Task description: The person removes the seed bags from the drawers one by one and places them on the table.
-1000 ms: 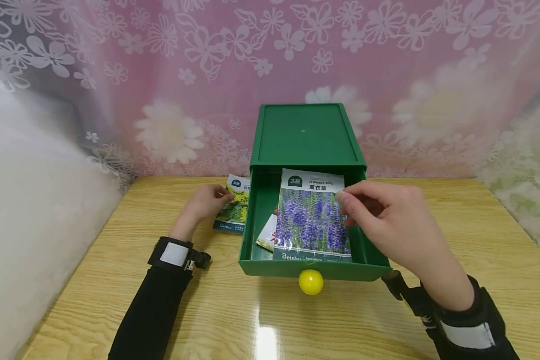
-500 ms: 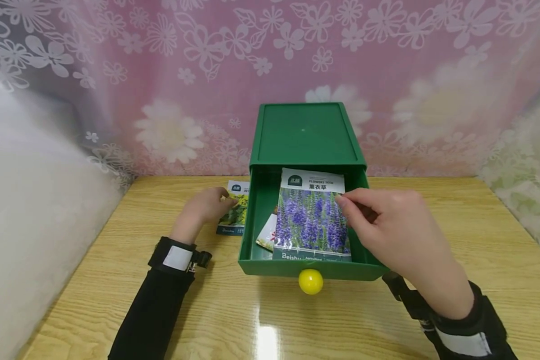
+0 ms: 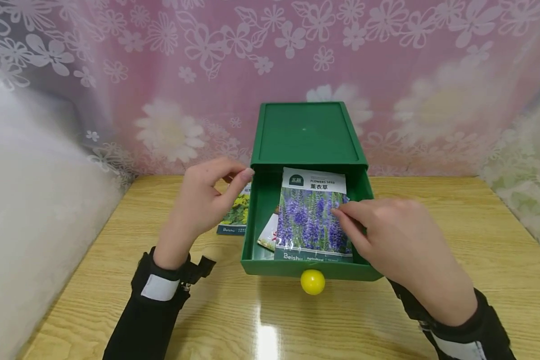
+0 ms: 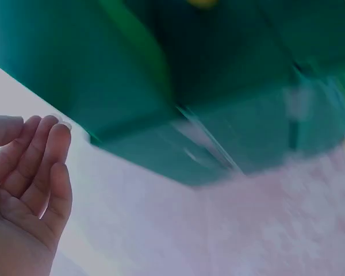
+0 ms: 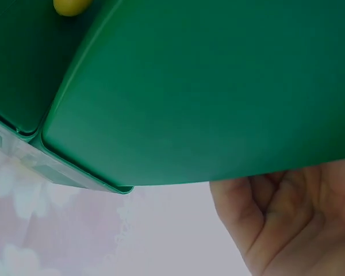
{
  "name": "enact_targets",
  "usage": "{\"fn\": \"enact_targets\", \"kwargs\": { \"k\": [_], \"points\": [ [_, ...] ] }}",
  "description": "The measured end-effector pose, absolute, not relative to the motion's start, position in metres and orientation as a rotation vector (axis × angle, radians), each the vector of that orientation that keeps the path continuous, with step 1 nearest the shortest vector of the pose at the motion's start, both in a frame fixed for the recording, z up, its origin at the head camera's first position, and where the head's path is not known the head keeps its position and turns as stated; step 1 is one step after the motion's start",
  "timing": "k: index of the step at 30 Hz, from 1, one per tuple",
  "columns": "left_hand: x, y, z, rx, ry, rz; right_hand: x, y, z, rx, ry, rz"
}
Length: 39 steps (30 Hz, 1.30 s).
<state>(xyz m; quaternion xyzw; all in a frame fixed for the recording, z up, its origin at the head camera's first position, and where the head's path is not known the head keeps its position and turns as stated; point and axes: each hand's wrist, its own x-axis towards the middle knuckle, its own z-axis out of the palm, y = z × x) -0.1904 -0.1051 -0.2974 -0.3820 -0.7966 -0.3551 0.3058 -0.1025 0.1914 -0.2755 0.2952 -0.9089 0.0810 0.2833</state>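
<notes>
A green box (image 3: 306, 132) has its drawer (image 3: 292, 269) pulled out, with a yellow knob (image 3: 312, 281) in front. A lavender seed packet (image 3: 308, 220) leans inside over a red-and-white packet (image 3: 269, 234). My right hand (image 3: 342, 217) pinches the lavender packet's right edge between thumb and forefinger. My left hand (image 3: 216, 190) hovers raised beside the box's front left corner, fingers loosely bent and holding nothing. Under it a yellow-flower packet (image 3: 237, 215) lies on the table. The left wrist view shows the bare left hand (image 4: 29, 172) below the blurred green box (image 4: 103, 75).
The wooden table (image 3: 99, 280) runs to a floral curtain (image 3: 162, 100) at the back and a white cloth (image 3: 27, 200) at the left. In the right wrist view the green drawer side (image 5: 218, 86) fills the frame above my palm (image 5: 287, 218).
My left hand has let go of the yellow-flower packet and risen toward the box's left corner. My right hand has slid slightly down and left on the lavender packet.
</notes>
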Motion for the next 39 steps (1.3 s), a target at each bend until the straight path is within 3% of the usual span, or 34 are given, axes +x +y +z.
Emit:
{"fn": "enact_targets", "kwargs": {
  "k": [5,10,18,39],
  "points": [
    [-0.171,-0.086,-0.292,-1.262,-2.016,-0.963,-0.101,0.191,-0.275,0.78,-2.494,0.164],
    [-0.164,-0.076,-0.293,-1.349,-2.192,-0.805,-0.101,0.19,-0.274,0.76,-2.54,0.099],
    [-0.159,-0.074,-0.29,-1.353,-2.359,-0.517,-0.1,0.187,-0.275,0.682,-2.648,0.034],
    [-0.157,-0.072,-0.291,-1.325,-2.376,-0.46,-0.107,0.189,-0.274,0.655,-2.87,0.16]
  ]
}}
